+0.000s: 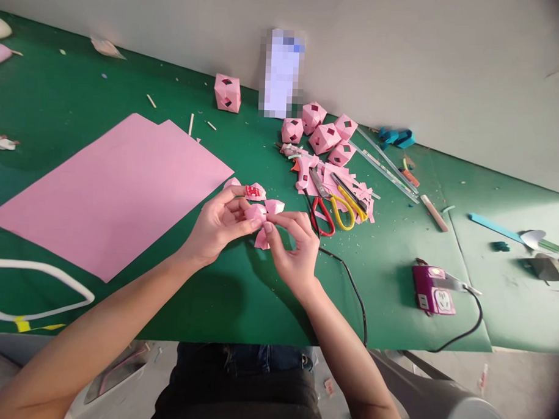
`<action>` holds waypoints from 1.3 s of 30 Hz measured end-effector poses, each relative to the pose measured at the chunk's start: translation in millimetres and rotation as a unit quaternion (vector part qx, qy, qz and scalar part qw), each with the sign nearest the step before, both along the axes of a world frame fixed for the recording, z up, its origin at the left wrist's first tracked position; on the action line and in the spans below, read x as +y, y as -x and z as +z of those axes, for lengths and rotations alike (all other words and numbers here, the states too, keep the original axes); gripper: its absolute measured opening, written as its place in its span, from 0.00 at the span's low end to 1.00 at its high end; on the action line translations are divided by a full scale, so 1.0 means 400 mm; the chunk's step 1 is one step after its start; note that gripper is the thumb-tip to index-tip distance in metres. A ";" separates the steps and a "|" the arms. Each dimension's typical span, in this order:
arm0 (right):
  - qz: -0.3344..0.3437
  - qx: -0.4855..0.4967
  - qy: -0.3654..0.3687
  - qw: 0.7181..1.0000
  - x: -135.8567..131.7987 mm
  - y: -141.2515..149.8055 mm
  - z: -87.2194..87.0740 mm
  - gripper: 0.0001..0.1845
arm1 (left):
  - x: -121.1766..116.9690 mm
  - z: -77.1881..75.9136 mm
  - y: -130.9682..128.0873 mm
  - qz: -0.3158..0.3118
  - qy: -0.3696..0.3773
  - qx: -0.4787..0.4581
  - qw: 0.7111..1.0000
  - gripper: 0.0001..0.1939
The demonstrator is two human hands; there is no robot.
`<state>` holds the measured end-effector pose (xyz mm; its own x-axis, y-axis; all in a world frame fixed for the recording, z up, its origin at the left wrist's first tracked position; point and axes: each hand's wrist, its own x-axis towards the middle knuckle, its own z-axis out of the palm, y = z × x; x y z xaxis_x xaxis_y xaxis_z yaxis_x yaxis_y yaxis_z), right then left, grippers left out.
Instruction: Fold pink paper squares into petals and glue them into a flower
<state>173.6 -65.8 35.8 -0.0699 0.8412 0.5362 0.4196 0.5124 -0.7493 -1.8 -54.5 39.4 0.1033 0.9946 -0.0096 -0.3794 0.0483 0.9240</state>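
Note:
Both my hands meet over the green table and pinch a small folded pink paper piece. My left hand grips it from the left with thumb and fingers curled. My right hand pinches it from the right with its fingertips. More small pink paper bits stick out above and below the fingers, and one shows a red mark. The part of the piece inside the fingers is hidden.
A large pink paper sheet lies to the left. Several pink paper cubes, one apart, sit at the back. Scissors with red and yellow handles, a pink glue gun, and a purple power socket lie right.

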 end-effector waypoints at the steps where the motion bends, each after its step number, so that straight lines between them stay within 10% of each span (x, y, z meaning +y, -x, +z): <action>1: 0.007 0.000 0.008 1.000 0.002 -0.004 0.001 0.05 | 0.000 0.001 0.002 -0.005 0.000 0.001 1.000 0.25; 19: 0.109 0.024 0.067 0.991 0.011 -0.022 0.030 0.10 | 0.007 -0.001 0.011 -0.085 -0.006 0.012 0.996 0.28; 29: 0.145 0.280 0.332 0.889 0.022 -0.025 0.013 0.21 | 0.012 0.000 0.017 -0.083 0.081 -0.003 0.993 0.30; 39: 0.099 0.365 0.351 0.857 0.026 -0.015 0.002 0.24 | -0.009 0.005 -0.009 -0.040 0.042 0.124 0.991 0.33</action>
